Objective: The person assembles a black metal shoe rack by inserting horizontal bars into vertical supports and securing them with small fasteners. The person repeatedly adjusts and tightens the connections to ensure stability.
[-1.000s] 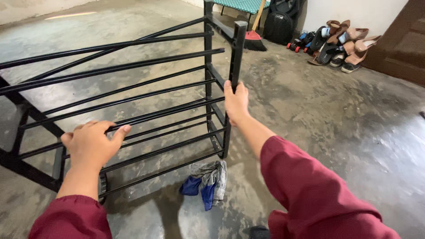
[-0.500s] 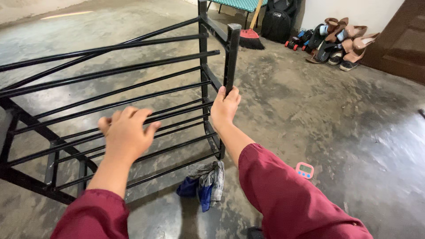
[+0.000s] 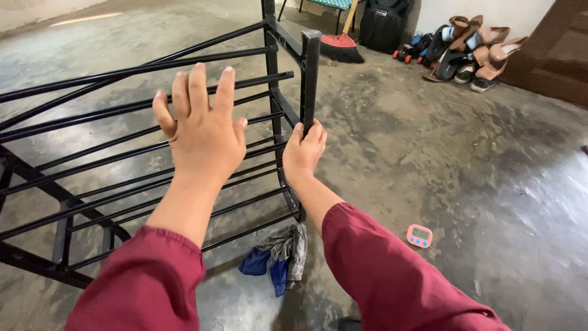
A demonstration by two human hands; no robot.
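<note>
A black metal rack with long horizontal bars stands on the concrete floor across the left half of the view. My right hand is wrapped around the rack's near upright post, low on the post. My left hand is lifted in the air above the bars, fingers spread and holding nothing. Both arms wear dark red sleeves.
A crumpled blue and grey cloth lies at the rack's foot. A small pink digital timer sits on the floor to the right. Farther back are a broom, a black backpack and several shoes.
My left hand has let go of a rack bar, risen and opened with fingers spread. My right hand has stayed on the upright post. The view has shifted, showing the timer.
</note>
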